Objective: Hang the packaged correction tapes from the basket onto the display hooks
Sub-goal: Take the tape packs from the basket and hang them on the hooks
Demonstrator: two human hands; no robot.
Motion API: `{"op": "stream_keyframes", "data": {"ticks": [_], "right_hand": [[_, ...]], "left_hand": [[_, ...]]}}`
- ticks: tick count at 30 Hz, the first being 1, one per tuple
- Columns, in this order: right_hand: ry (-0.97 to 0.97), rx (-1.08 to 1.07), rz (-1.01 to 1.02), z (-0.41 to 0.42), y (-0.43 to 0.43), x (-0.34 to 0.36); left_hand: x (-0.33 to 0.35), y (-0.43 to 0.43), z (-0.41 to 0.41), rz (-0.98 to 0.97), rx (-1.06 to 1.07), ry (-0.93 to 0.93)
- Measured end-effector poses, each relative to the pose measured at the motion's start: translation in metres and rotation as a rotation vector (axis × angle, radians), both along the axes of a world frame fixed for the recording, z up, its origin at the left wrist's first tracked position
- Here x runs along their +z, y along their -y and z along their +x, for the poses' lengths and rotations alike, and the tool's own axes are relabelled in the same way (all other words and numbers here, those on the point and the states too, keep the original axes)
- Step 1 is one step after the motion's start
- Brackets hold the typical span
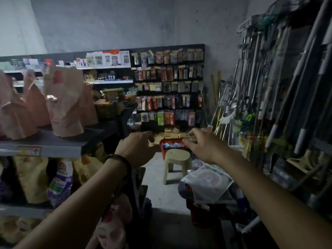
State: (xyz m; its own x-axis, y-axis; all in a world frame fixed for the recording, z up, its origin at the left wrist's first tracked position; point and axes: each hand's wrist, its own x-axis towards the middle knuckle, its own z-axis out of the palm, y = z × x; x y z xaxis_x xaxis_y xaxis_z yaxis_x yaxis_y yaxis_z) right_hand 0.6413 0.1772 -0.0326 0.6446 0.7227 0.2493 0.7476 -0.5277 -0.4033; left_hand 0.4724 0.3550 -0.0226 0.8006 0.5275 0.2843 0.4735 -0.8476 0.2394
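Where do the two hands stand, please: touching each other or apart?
Apart. The head view shows a gap between the left hand and the right hand, with the red basket visible through it.

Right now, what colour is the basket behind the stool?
The basket is red, clearest in the head view.

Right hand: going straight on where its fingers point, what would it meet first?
Likely the basket: the right hand has its fingers pointing left across its rim, toward the left hand. Depth is unclear; the basket sits behind the stool and may lie farther off.
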Motion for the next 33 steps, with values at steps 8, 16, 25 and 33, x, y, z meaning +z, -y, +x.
{"op": "stream_keyframes", "data": {"ticks": [8, 16, 25, 33], "right_hand": [[-0.014, 0.000, -0.013, 0.129, -0.105, -0.011], [-0.006, -0.037, -0.054, 0.235, -0.222, -0.010], [-0.021, 0.005, -0.049, 0.367, -0.337, -0.027], [-0.077, 0.106, -0.061, 0.503, -0.434, -0.047]], "left_hand": [[-0.021, -0.114, 0.130, 0.064, -0.050, 0.011], [-0.026, -0.244, 0.255, 0.095, -0.087, -0.007], [-0.046, -0.349, 0.383, 0.056, -0.087, -0.047], [-0.059, -0.421, 0.493, 0.060, 0.052, -0.041]]}}
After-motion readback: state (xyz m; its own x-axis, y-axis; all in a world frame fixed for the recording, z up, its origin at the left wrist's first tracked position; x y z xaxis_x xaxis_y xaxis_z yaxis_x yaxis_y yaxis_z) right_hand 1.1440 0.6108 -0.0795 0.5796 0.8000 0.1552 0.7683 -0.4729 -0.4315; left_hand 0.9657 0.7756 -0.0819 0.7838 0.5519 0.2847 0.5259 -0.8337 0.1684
